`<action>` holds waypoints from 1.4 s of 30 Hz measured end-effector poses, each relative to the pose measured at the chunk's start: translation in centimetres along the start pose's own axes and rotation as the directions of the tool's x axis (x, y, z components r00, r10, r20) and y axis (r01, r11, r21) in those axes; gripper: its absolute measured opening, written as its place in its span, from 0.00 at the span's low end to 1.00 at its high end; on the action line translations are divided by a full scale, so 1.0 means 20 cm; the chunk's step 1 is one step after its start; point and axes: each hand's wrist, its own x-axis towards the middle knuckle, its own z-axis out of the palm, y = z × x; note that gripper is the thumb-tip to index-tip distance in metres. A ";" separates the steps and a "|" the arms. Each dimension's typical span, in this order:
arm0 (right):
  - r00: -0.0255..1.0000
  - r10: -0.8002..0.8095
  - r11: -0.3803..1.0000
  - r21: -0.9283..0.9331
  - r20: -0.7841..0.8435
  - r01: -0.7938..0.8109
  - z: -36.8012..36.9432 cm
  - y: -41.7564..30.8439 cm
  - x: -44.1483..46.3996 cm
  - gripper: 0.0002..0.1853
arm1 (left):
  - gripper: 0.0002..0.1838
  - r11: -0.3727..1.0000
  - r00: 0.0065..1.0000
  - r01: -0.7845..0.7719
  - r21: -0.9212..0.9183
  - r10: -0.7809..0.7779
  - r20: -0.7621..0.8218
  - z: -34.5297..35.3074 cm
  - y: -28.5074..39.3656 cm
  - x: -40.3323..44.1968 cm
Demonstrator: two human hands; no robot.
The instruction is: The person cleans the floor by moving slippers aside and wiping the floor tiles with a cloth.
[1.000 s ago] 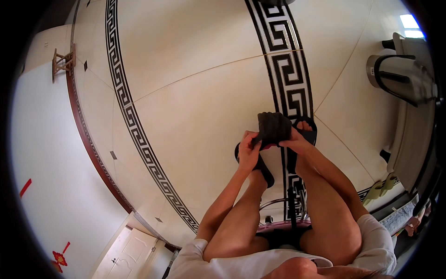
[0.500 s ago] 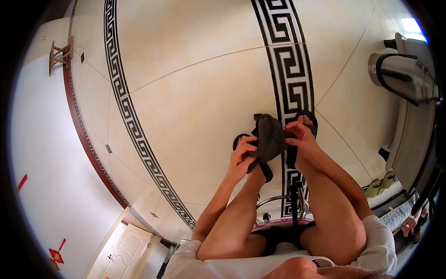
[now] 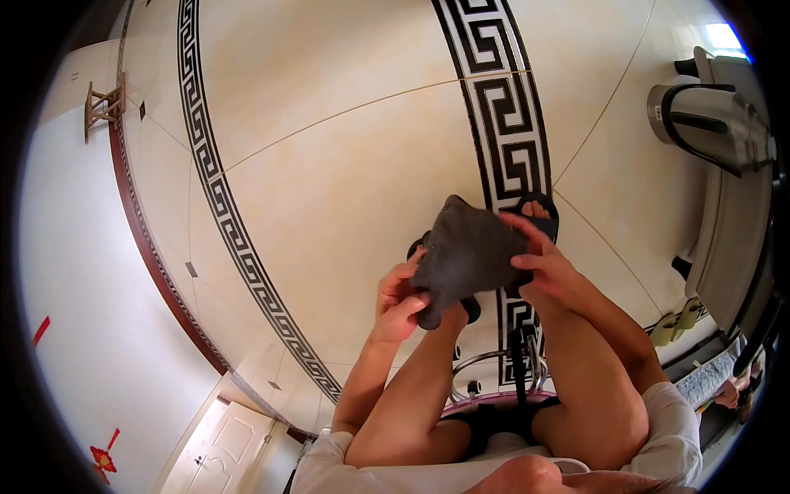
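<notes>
A dark grey cloth item [image 3: 469, 251] is stretched out between my two hands, above my feet; its exact kind I cannot make out. At its lower left corner, my left hand [image 3: 401, 300] pinches the fabric between thumb and fingers. My right hand [image 3: 543, 263] grips the opposite edge, thumb on the near face and some fingers hidden behind. Behind the cloth is part of a black slipper on my left foot. The other black slipper [image 3: 539, 216] shows beside the cloth's right upper side.
Cream floor tiles [image 3: 346, 181] with black key-pattern bands spread ahead. At the right stand a silver container with a black handle [image 3: 699, 123] and light green slippers [image 3: 676, 323]. A wooden stool [image 3: 104, 107] is far left. Below me is a seat with a chrome frame [image 3: 485, 356].
The bunched dark cloth has been spread out wide and flatter. My left hand moved left and down, and my right hand shifted slightly down, both still holding the cloth.
</notes>
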 end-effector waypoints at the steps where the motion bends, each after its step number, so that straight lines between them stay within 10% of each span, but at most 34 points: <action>1: 0.989 -0.144 0.989 -0.031 -0.023 0.143 0.06 -0.03 -0.01 0.41 | 0.23 0.998 0.999 -0.045 0.039 0.044 0.013 0.03 0.04 0.04; 9: 0.817 -0.576 0.798 -0.186 0.044 0.573 0.38 -0.26 0.19 0.37 | 0.27 0.748 0.837 -0.534 0.394 0.534 0.121 0.14 0.32 0.32; 13: 0.888 -0.458 0.871 -0.219 -0.033 0.440 0.29 -0.22 0.44 0.36 | 0.27 0.900 0.904 -0.148 0.411 0.292 -0.313 0.11 0.31 0.36; 16: 0.956 -0.127 0.979 -0.190 -0.265 0.078 0.12 -0.12 0.60 0.35 | 0.27 0.918 0.868 0.027 0.397 0.176 -0.464 -0.16 0.17 0.39; 21: 0.943 -0.010 0.971 -0.228 -0.333 -0.070 -0.06 0.11 0.64 0.37 | 0.32 0.892 0.760 0.239 0.383 0.073 -0.646 -0.49 -0.01 0.32; 24: 0.953 -0.026 0.943 -0.324 -0.301 -0.077 -0.06 0.20 0.53 0.37 | 0.34 0.536 0.791 0.340 0.773 0.282 -0.543 -0.66 -0.18 0.19; 25: 0.958 -0.020 0.934 -0.348 -0.286 -0.085 -0.10 0.23 0.50 0.37 | 0.35 0.165 0.856 0.330 0.929 0.362 -0.368 -0.69 -0.19 0.14; 32: 0.981 -0.030 0.805 -0.586 -0.194 -0.092 -0.25 0.31 0.42 0.29 | 0.25 0.470 0.782 0.613 0.635 -0.244 -0.574 -0.75 -0.18 -0.03; 35: 0.983 0.057 0.752 -0.640 -0.177 -0.159 -0.23 0.18 0.45 0.25 | 0.17 0.712 0.682 0.663 0.232 -0.448 -0.578 -0.72 -0.12 -0.01; 42: 0.996 -0.076 0.983 -0.169 -0.056 0.066 0.00 -0.12 0.66 0.26 | 0.22 0.962 0.816 -0.084 -0.260 -0.083 -0.572 -0.75 0.02 0.24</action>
